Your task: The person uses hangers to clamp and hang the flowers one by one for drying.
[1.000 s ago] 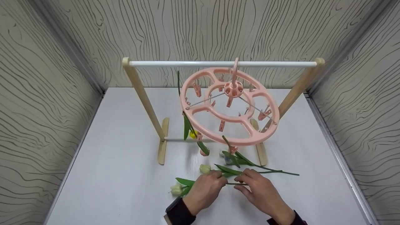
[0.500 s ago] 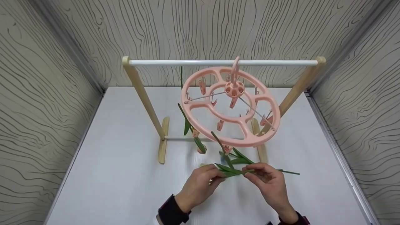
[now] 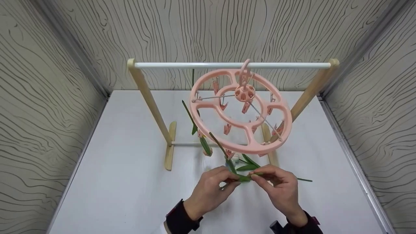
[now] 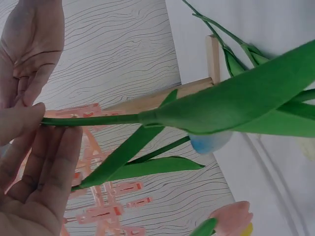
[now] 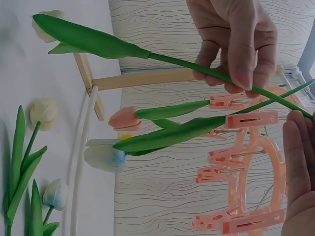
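Both hands hold one artificial tulip with a cream head. In the right wrist view its green leaf (image 5: 93,39) slants toward the table, with the head (image 5: 47,29) partly behind it. My left hand (image 3: 211,187) pinches the stem, and my right hand (image 3: 279,188) has thumb and finger at the stem close beside it. Just behind the hands hangs a pink round clip hanger (image 3: 250,148). From its clips hang a blue-white tulip (image 5: 106,157) and a pink tulip (image 5: 125,118), heads down; a yellow one (image 5: 127,137) is mostly hidden.
The hanger hooks over the white bar (image 3: 182,65) of a wooden stand (image 3: 146,97). A cream tulip (image 5: 44,113) and a blue-white tulip (image 5: 55,194) lie on the white table (image 3: 123,182). Several unloaded clips (image 5: 253,222) dangle from the ring.
Both hands have lifted a cream tulip from the table and brought it nearer the hanger, their fingers now closer together on it. The hanger has turned, swinging its hanging tulips leftward.
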Tool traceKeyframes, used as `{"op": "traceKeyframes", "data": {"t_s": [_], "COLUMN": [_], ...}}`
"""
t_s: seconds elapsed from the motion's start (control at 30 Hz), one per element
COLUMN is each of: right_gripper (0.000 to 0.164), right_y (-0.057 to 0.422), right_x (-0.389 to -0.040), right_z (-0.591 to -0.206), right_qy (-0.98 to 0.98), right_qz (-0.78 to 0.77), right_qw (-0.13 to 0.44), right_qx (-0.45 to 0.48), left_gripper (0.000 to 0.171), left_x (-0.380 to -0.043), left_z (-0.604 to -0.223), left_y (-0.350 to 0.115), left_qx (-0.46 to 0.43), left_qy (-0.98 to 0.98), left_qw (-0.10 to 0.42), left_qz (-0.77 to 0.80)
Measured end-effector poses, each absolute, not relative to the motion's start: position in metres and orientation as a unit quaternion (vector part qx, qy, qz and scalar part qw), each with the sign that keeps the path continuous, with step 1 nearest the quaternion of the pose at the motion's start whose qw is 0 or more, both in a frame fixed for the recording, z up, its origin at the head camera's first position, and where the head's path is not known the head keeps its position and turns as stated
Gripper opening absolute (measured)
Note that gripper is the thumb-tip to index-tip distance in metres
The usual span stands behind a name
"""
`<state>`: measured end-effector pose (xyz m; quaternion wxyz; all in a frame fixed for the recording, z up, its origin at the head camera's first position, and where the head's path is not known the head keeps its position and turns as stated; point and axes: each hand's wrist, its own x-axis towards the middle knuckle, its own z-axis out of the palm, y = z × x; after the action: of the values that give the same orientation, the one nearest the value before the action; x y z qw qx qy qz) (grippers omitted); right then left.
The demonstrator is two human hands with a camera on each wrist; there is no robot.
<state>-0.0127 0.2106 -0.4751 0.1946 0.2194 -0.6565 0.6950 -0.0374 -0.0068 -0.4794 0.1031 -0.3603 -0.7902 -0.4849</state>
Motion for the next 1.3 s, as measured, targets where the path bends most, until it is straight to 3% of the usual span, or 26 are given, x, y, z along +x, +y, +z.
{"op": "traceKeyframes", "data": {"t_s": [0.23,0.47,0.7,1.07,1.3], "right_gripper": [0.038,0.040,0.026,0.054,0.049], "right_y": [0.206,0.214,0.232,0.230,0.223], "right_x": [-0.013,-0.014,-0.019,-0.042,-0.050], "right_z": [-0.468,-0.471,-0.481,-0.489,-0.484], "right_qy": [-0.667,-0.666,-0.676,-0.712,-0.730], "right_qz": [0.683,0.679,0.675,0.667,0.653], "right_qw": [0.200,0.215,0.255,0.162,0.134], "right_qx": [0.221,0.221,0.148,0.146,0.151], "left_gripper": [0.015,0.013,0.012,0.007,0.006], "left_x": [-0.039,-0.039,-0.041,-0.046,-0.047], "left_z": [-0.463,-0.458,-0.449,-0.435,-0.427], "left_y": [-0.004,-0.007,-0.016,-0.020,-0.019], "left_qx": [-0.372,-0.359,-0.339,-0.320,-0.293], "left_qy": [-0.789,-0.785,-0.765,-0.706,-0.696], "left_qw": [0.118,0.089,0.077,0.122,0.132], "left_qz": [-0.473,-0.497,-0.543,-0.620,-0.642]}}
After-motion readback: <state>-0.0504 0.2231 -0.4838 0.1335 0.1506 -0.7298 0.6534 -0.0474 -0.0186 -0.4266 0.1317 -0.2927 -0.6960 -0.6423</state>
